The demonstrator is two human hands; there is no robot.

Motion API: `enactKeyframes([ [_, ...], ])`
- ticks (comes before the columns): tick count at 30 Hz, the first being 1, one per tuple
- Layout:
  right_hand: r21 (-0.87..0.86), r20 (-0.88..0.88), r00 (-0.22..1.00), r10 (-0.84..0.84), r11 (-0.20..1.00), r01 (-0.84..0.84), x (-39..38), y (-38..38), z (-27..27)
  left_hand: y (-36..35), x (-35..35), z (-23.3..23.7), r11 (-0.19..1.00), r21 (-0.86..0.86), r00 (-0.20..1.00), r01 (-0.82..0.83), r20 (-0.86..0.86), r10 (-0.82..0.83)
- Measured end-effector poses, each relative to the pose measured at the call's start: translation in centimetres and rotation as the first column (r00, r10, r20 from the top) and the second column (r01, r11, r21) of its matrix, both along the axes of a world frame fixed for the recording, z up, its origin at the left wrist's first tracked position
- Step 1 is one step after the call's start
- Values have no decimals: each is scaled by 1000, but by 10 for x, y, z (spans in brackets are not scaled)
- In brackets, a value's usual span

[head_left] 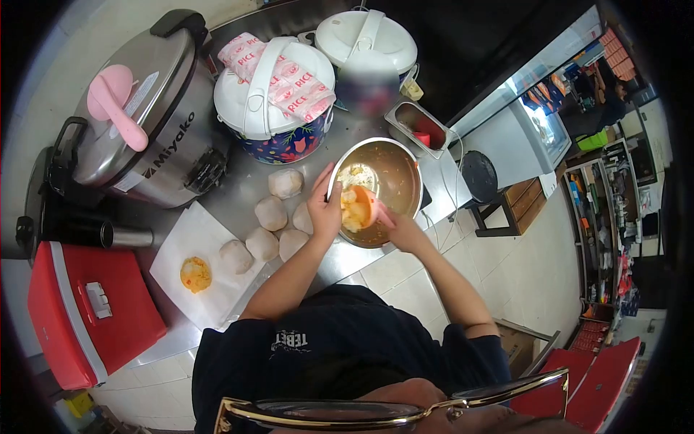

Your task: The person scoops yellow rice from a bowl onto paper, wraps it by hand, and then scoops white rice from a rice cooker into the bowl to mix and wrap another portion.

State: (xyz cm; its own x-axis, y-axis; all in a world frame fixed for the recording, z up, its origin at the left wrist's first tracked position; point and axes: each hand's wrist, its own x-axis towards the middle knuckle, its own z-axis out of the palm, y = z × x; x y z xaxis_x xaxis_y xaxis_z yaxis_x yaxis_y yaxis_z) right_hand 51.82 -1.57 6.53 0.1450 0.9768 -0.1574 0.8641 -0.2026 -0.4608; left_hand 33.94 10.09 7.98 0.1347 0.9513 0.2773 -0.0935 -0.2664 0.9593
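Note:
My left hand (324, 208) is closed on the near-left rim of a round metal bowl (405, 160). Inside the bowl, my right hand (395, 226) is closed on an orange-and-pink scoop (369, 210) holding pale yellow rice (353, 217). Its handle is mostly hidden by the fingers. Bits of rice and sauce cling to the bowl's inner wall. Several pale, round wrapped lumps (270, 213) sit on the metal counter left of my left hand. A round portion of orange-yellow rice (195, 275) lies on white paper (172, 249) farther left.
A large Miyako cooker (163, 155) with a pink scoop (119, 108) on its lid stands back left. Two white-lidded rice cookers (278, 137) (390, 43) stand behind. A red cool box (97, 311) is at left, a metal container (419, 126) behind the bowl.

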Motion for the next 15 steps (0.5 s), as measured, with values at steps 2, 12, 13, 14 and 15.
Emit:
enactKeyframes([
  [2, -60, -171, 983, -63, 997, 53, -28, 9, 19, 0, 1, -1, 999, -47, 999, 25, 34, -24],
  [12, -179, 246, 966, -75, 976, 122, -55, -6, 49, -1, -2, -20, 989, -145, 988, 33, 151, -10],
  [13, -202, 202, 969, -140, 963, 181, -43, 8, 56, -2, -1, -21, 987, -160, 985, 29, 173, -1],
  [14, -224, 157, 966, -207, 945, 239, -34, 18, 61, -2, -1, -21, 985, -171, 981, 27, 194, 6],
  [15, -218, 156, 965, -209, 946, 240, -25, 19, 65, -1, -1, -20, 986, -165, 981, 28, 195, 5],
])
